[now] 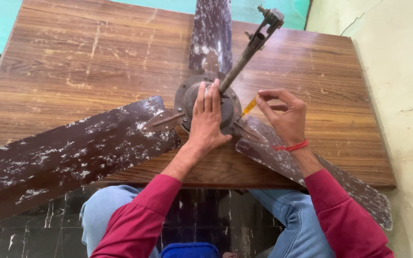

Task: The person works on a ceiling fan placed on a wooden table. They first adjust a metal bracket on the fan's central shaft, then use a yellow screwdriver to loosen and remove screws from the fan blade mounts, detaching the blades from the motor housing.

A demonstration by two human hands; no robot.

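An old brown ceiling fan lies on a wooden table (96,57), its round motor hub (185,98) near the front edge and its metal downrod (249,50) slanting up to the far right. My left hand (207,117) lies flat on the hub, fingers together beside the rod's base. My right hand (285,117) pinches a screwdriver with a yellow handle (249,106), its tip aimed at the hub's right side, above the right blade's bracket.
Three worn, paint-flecked blades spread out: one long to the left (63,153), one to the far side (211,33), one to the lower right (321,177) past the table edge. A pale wall (402,95) stands close on the right. My knees sit under the front edge.
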